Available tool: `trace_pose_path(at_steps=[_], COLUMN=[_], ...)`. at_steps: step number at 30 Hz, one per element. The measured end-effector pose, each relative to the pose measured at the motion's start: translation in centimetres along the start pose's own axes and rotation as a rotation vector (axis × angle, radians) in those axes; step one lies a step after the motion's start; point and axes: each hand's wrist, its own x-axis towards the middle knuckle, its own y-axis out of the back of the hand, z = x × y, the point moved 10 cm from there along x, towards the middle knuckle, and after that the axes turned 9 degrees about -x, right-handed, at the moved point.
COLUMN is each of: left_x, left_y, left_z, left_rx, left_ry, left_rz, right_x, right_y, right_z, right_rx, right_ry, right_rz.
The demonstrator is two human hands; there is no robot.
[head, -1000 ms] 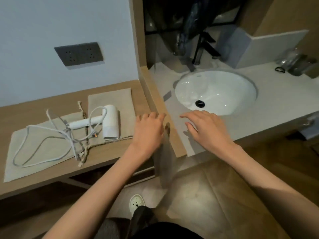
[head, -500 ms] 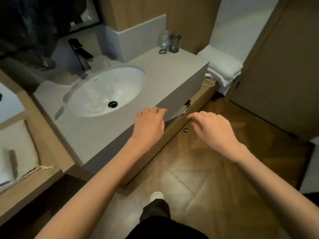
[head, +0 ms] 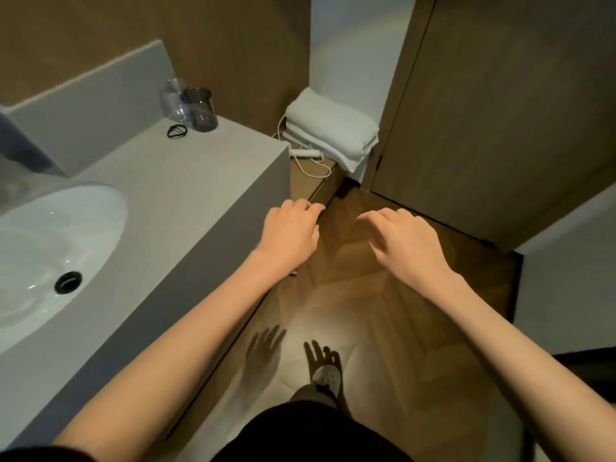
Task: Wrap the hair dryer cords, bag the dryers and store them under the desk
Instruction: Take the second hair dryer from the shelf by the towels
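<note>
Ahead of the left hand (head: 290,235) (loosely curled) lies a white cord (head: 305,152).

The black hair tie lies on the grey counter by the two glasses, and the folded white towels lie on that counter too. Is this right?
Not quite. In the head view the black hair tie lies on the grey counter by the two glasses, but the folded white towels lie on the lower wooden ledge past the counter's end.
</note>
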Motion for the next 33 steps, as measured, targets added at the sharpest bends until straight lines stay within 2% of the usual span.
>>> trace_pose_path(at_steps=[8,12,19,23,28,33], left_x=[15.4,21.4,30.8,34.5,37.2,39.1], left_y=[-2.2,-3.6,-7.2,-8.0,-7.9,-9.0], left_z=[3.4,3.1,0.6,-0.8,-3.6,-7.9], left_rx=[0.032,0.046,-0.014,-0.040,-0.093,-0.163], left_ry=[-0.029,0.012,0.238,0.395,0.570,0.708], left_rz=[-0.044,-0.049,-0.063,-0.082,-0.010,0.081], right_x=[9.0,14.2,24.6,31.2,37.4,43.2], right_y=[-2.8,-5.0,-8.6,-10.3,-11.9,-14.9], right_z=[11.5,15.3,21.6,24.8,25.3,24.3], right_rx=[-0.010,0.028,0.029,0.030,0.125,0.172], right_ry=[-0.039,-0.002,0.169,0.249,0.351,0.437], right_rz=[0.027,0.029,-0.036,-0.133,-0.103,-0.145])
